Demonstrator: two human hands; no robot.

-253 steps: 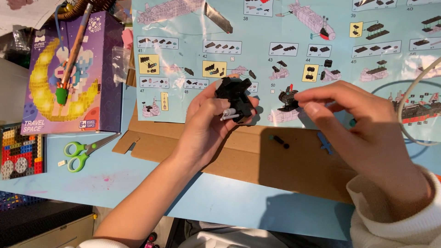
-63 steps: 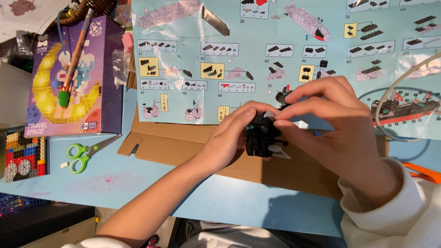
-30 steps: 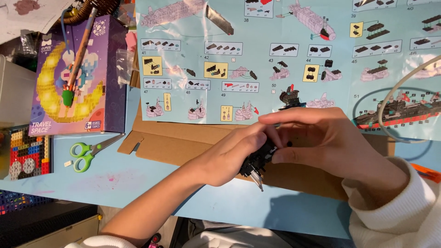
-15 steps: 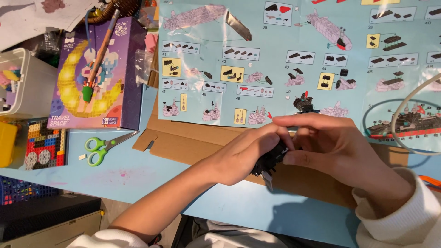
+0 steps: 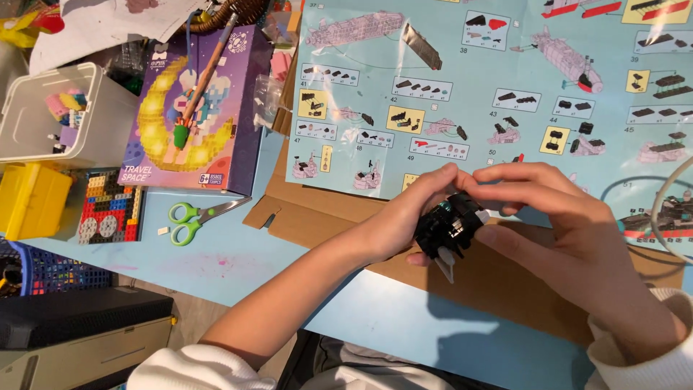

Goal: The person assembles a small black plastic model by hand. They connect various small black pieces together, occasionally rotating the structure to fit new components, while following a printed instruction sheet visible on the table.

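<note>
Together, two hands grip one black brick model (image 5: 449,225): the left hand (image 5: 411,213) closes on its left side, the right hand (image 5: 559,224) pinches its top and right side, above a sheet of cardboard (image 5: 505,282) on the desk (image 5: 231,253). One instruction sheet (image 5: 462,87) lies behind it. To the left lie one pair of green scissors (image 5: 191,217), one purple box (image 5: 195,108), one white bin (image 5: 50,115) and one yellow bin (image 5: 32,198).

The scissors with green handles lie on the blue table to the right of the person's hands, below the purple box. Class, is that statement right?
Not quite. In the head view the scissors lie to the left of the hands, not the right. The left hand and right hand hold a small black brick model well right of them. The rest stands: green handles, blue table, below the purple box.
</note>
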